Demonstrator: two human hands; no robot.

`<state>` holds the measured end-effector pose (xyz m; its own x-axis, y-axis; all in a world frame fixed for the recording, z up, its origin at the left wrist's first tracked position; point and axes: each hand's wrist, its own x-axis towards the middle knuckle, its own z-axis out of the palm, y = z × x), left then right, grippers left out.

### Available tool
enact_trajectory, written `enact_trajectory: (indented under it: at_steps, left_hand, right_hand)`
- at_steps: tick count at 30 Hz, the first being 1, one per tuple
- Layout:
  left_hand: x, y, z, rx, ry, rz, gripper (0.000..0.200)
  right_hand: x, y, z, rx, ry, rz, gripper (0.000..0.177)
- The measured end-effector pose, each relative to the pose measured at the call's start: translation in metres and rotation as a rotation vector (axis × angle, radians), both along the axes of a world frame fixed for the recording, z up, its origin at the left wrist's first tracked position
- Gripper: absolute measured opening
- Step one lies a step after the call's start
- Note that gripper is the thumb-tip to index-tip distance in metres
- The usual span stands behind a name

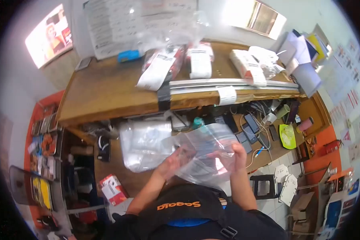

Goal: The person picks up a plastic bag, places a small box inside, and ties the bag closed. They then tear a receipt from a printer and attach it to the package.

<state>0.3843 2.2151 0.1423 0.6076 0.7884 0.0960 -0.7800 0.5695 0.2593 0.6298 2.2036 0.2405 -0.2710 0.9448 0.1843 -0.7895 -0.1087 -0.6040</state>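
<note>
A clear plastic bag (pixel 206 150) is stretched between my two hands, close in front of my chest. My left hand (pixel 174 163) grips its left side, and the fingers show partly through the film. On the opposite side my right hand (pixel 238 157) pinches the edge, thumb uppermost. Light glares off the bag, and I cannot make out anything inside it. Just left of it, a stack of clear plastic bags (pixel 146 140) lies on the lower desk. A red and white box (pixel 113 189) sits further left, below that stack.
An upper wooden shelf (pixel 108 90) carries wrapped parcels with paper slips (pixel 200 64), a blue item (pixel 129 56) and a long metal strip (pixel 232 85). Phones and tangled cables (pixel 250 124) crowd the desk's right side, near a green tray (pixel 287 137). A black stool (pixel 264 187) stands on the floor at right.
</note>
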Motion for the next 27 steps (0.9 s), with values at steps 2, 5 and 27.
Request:
enact_trajectory:
  at_steps: [2,5,27]
  left_hand:
    - [0.010,-0.002,0.009,0.188,0.366,-0.108,0.059]
    - [0.000,0.009,-0.044,0.029,0.553,-0.173,0.044]
    - [0.106,-0.059,0.054,0.088,1.172,0.549,0.008]
  right_hand:
    - [0.000,-0.003,-0.008,0.012,0.093,-0.031,0.040]
    - [0.021,-0.004,-0.023,0.035,0.160,-0.087,0.038]
    - [0.017,-0.021,-0.046,-0.144,-0.684,0.360,0.026]
